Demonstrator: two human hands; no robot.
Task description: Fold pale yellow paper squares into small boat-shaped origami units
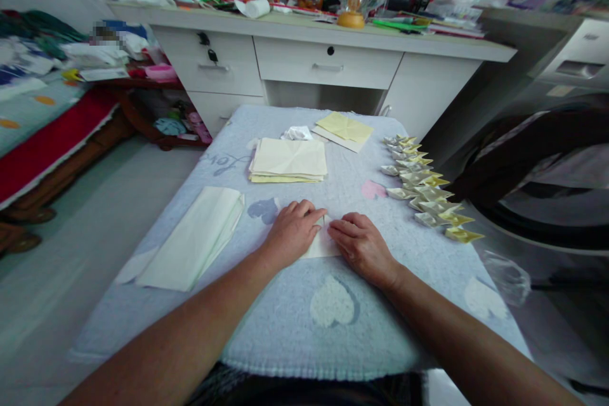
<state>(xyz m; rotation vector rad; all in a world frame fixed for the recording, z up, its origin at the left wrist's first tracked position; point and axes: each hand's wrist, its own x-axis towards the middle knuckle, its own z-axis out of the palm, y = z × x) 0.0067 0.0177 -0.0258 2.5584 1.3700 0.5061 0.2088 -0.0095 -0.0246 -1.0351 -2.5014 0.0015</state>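
Observation:
A small white sheet of paper [321, 248], partly folded, lies on the cloth-covered table between my hands. My left hand [294, 231] grips its left side, fingers curled and thumb pointing to the middle. On the opposite side, my right hand [362, 246] has its fingers closed together on the paper's right edge. Both hands cover much of the sheet, so its full shape is hidden. Beyond them is a stack of cream and yellow paper squares [289, 158]. Along the table's right side stand rows of several folded paper boats [423, 187], white and yellow.
A thick folded white paper bundle [195, 238] lies at the left. Creased yellow sheets [346, 128] and a crumpled white piece [297, 133] are at the far end. Behind stands a white desk [328, 63] crowded with items. A washing machine [583, 57] is at the right.

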